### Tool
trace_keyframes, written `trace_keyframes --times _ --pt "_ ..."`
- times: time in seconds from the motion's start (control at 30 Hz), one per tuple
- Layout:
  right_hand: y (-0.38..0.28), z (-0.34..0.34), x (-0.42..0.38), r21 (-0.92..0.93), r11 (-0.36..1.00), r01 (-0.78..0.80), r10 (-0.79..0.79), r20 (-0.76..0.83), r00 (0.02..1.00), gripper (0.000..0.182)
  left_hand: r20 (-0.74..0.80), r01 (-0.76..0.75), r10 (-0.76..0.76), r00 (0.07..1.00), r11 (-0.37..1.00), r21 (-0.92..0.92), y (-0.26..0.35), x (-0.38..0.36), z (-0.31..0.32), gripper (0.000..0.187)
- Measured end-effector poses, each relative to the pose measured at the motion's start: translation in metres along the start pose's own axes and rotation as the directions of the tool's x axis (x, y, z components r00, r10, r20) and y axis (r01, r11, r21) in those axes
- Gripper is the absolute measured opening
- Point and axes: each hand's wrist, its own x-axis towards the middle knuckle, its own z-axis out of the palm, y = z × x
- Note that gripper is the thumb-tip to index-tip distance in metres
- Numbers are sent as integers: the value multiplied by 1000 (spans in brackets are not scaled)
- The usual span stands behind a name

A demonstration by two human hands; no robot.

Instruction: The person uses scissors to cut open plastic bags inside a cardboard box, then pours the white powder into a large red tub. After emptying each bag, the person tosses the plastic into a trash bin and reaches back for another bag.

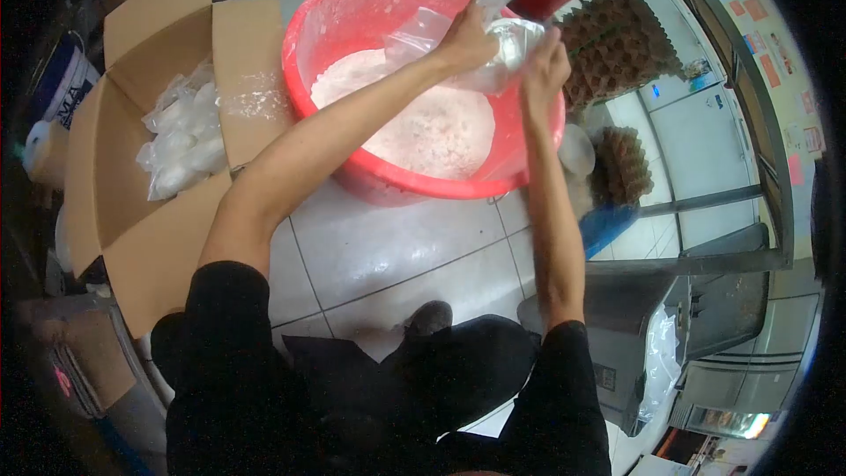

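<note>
A large red tub (414, 183) on the floor holds a heap of white, flour-like powder (432, 137). Over its far right side I hold a clear plastic bag (507, 57) with both hands. My left hand (469, 40) is closed on the bag's left part, and some of the film hangs below that hand. At the bag's right edge, my right hand (546, 66) is closed and slightly blurred by motion. Whether anything is inside the bag is hard to make out.
To the left stands an open cardboard box (141, 203) with several clear bags of white contents (185, 137). Stacked brown egg trays (621, 40) are at the right, by a metal-framed rack (705, 203). A grey bin (617, 335) stands near my right arm, on the tiled floor (388, 247).
</note>
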Motion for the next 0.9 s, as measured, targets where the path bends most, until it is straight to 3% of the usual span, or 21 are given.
trace_keyframes --times 0.03,0.07,0.17,0.27,0.37,0.47,0.5,0.6,0.63,0.73,0.83,0.9 --pt "-3 16 0 54 995 89 -78 -182 980 46 -33 -13 11 999 998 -56 -13 -4 9 52" --pt "-3 20 6 37 994 107 -100 -165 981 47 -68 -27 20 998 994 -107 -14 -6 10 54" --pt "-15 31 18 45 978 203 -194 -154 969 50 33 80 -80 996 997 -12 -14 -8 -7 51" --pt "-21 31 37 8 960 280 -279 -60 958 47 111 -99 94 989 994 41 -3 8 -25 45" --pt "-26 47 52 -185 855 485 -488 29 872 43 100 -313 297 950 895 318 -32 44 -48 39" --pt "-28 45 85 -230 862 452 -475 -54 878 38 -234 -224 264 936 957 186 25 38 -73 36" --pt "-35 47 78 -234 851 470 -484 -3 875 37 -291 133 -20 956 918 375 26 34 -83 38" --pt "-42 62 86 -304 722 622 -630 83 772 38 -305 179 -56 951 902 392 1 29 -107 44" --pt "-43 62 91 -386 709 590 -624 46 780 41 -307 228 -123 944 914 335 -9 31 -114 45" --pt "-36 64 91 -414 490 768 -700 339 629 40 -297 365 -291 909 901 234 -17 25 -124 48" --pt "-28 68 108 -322 418 849 -813 285 508 36 -326 398 -311 893 883 249 2 22 -127 50" --pt "-53 59 103 -427 529 733 -745 180 642 36 -312 376 -298 902 897 232 -1 24 -128 52"
